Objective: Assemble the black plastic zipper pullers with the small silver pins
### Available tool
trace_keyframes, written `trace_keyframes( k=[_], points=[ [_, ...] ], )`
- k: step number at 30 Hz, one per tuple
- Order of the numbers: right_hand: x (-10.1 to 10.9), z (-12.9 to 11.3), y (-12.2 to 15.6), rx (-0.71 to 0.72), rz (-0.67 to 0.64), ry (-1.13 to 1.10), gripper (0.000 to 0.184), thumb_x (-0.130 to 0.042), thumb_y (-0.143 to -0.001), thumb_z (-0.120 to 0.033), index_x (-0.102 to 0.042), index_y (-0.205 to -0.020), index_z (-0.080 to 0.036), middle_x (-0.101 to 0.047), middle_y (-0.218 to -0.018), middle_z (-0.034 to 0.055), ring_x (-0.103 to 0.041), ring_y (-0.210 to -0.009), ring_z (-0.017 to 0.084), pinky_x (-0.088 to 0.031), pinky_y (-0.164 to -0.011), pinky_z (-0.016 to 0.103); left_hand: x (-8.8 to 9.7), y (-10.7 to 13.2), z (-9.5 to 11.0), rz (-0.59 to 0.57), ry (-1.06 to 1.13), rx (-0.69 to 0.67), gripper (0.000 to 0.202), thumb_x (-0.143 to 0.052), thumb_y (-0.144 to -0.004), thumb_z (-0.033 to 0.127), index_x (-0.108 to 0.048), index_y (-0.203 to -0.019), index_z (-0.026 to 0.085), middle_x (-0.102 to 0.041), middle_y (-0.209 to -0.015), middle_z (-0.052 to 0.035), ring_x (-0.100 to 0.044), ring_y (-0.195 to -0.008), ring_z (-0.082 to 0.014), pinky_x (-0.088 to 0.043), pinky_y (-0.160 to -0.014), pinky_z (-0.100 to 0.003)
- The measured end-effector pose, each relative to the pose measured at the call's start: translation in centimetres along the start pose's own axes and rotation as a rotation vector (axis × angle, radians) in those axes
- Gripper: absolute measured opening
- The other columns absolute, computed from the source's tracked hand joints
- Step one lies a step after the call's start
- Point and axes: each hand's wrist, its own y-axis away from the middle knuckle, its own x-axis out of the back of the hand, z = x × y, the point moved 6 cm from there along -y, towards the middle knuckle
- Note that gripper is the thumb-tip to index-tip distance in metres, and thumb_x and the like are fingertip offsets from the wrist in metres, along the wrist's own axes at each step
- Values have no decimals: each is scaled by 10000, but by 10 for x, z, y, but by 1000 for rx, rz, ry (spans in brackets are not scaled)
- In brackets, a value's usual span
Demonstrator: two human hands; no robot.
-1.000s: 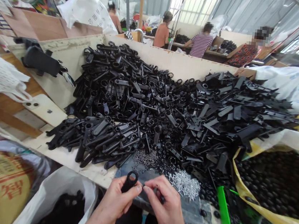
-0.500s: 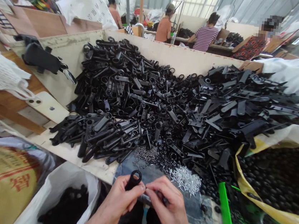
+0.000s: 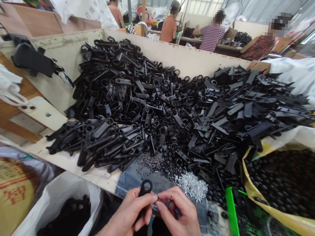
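Note:
My left hand [image 3: 131, 215] is closed around a black plastic arm with a ring-shaped end [image 3: 142, 186], the ring pointing up above the fingers. The rest of the arm is mostly hidden by the hand. My right hand [image 3: 178, 217] meets it at the thumb, its thumb and forefinger pinched on something too small to name. A dark bit also shows within the curled right fingers. Just beyond the hands, on a dark mat [image 3: 133, 177], lie silver pins [image 3: 192, 187] and a heap of small dull screws [image 3: 150, 160].
Black ring-ended arms [image 3: 127, 80] and flat black pieces [image 3: 241, 101] fill the walled bench. More arms [image 3: 109, 141] lie front left. A yellow-edged bag [image 3: 289, 178] of black balls and a green tray [image 3: 232, 213] stand right; a white sack [image 3: 65, 202] stands left. People work behind.
The view has shifted slightly, so the bench appears further left. My hands remain together, with the ring-ended arm tilted a little differently. A co-worker at the back has raised an arm.

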Motion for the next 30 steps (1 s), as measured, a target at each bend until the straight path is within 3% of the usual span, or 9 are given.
trace_keyframes(
  k=[7,11,15,21,24,30],
  points=[
    [-1,2,3,-14,-7,26,100,-621,-947,-227,-691,-875,-213,-635,-803,12,-541,-582,128,-421,-503,223,-4,1,0,-1,-33,24,288,-691,-791,423,-576,-709,171,-492,-442,67,-244,-368,-34,-108,-393,-203],
    [1,10,2,-66,19,3,106,-618,-939,-239,-682,-862,-207,-627,-796,9,-521,-561,120,-421,-490,215,-2,6,-2,-39,38,106,240,-638,-766,336,-618,-921,153,-587,-515,41,-326,-376,-48,-228,-446,-202],
    [4,13,2,-83,31,9,73,-635,-914,-224,-682,-862,-206,-624,-785,6,-509,-553,118,-417,-479,212,-2,12,-2,-163,64,129,470,-587,-690,191,-577,-1158,147,-652,-638,21,-418,-456,-71,-295,-521,-214],
    [-5,0,-2,62,-87,112,80,-610,-945,-219,-689,-958,-216,-653,-840,19,-545,-591,131,-426,-523,243,10,14,-17,-69,112,163,864,-723,-701,225,-376,-1491,169,-680,-777,11,-495,-548,-92,-369,-608,-236],
    [-7,-4,-5,103,-105,144,77,-607,-950,-208,-681,-970,-215,-652,-841,16,-556,-604,133,-438,-549,249,13,12,-20,-62,39,131,838,-751,-732,253,-405,-1492,186,-675,-857,-4,-510,-579,-94,-391,-625,-248],
    [-8,-3,-7,10,-131,101,88,-593,-965,-188,-660,-925,-229,-652,-781,-12,-591,-597,131,-446,-549,238,6,12,-2,-87,-85,8,464,-688,-763,243,-646,-1223,191,-633,-826,3,-512,-653,-121,-427,-660,-254]
  ],
)
